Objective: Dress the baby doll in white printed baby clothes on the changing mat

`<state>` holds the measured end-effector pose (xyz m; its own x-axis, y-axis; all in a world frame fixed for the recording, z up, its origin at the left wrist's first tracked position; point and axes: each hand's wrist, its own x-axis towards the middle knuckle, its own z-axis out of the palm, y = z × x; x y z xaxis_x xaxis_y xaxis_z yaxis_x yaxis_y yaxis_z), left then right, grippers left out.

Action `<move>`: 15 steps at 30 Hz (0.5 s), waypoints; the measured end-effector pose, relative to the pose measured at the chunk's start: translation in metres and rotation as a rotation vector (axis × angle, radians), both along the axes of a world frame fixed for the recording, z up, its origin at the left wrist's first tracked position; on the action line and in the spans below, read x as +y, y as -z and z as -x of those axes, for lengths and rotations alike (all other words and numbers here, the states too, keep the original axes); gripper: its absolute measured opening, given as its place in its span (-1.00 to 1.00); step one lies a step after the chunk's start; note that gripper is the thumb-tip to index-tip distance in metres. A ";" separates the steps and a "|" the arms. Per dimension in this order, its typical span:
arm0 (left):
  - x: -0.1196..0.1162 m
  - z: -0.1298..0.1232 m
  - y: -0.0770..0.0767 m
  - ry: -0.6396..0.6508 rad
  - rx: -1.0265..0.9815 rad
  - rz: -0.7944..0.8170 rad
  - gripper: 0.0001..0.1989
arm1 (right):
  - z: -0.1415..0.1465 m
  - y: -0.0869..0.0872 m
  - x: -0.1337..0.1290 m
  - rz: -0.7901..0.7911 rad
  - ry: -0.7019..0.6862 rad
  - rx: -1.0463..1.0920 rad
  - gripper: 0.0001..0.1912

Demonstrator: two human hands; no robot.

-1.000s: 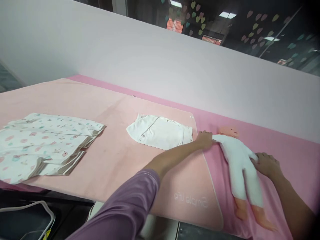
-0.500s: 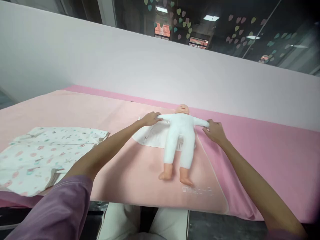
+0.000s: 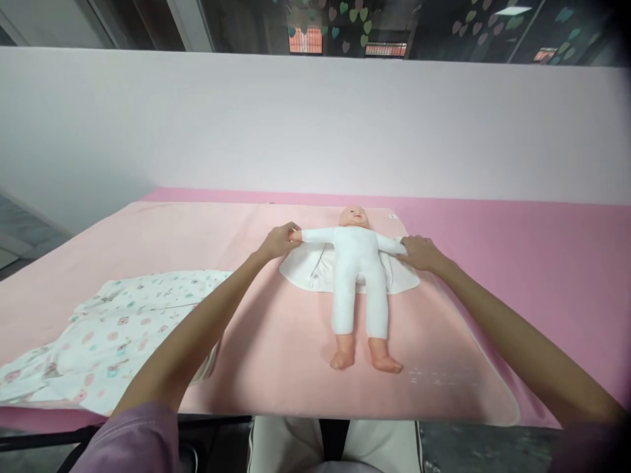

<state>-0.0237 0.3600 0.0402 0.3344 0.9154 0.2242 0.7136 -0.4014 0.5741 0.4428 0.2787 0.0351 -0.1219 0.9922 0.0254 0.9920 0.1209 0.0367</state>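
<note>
A baby doll (image 3: 359, 256) with a white cloth body lies on its back, arms stretched out to both sides and feet toward me. My left hand (image 3: 280, 242) is closed around the doll's hand on the left side. At the end of the other arm, my right hand (image 3: 422, 253) grips around the doll's other hand, which my fingers hide. Beneath the doll's back is a small white garment (image 3: 308, 270), spread out on both sides of its body.
A peach mat (image 3: 276, 368) covers much of the pink table (image 3: 542, 276). Folded white printed cloth (image 3: 123, 335) lies at the left, partly behind my left forearm. A white partition (image 3: 315, 125) stands along the far edge, with dark windows above it.
The doll now lies straighter over the garment, with its arms drawn out sideways. My left hand has shifted outward from its sleeve to its hand. The view has levelled and turned somewhat.
</note>
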 end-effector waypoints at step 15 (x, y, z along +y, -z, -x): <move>-0.004 -0.079 0.068 -0.230 -0.318 -0.095 -0.83 | 0.201 -0.018 0.073 0.011 -0.485 0.433 -0.59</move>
<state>0.0556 0.3565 -0.0277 0.0238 0.9285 0.3706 0.5840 -0.3138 0.7486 0.2419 0.3520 0.0527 -0.5370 0.8276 0.1635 0.7492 0.5570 -0.3583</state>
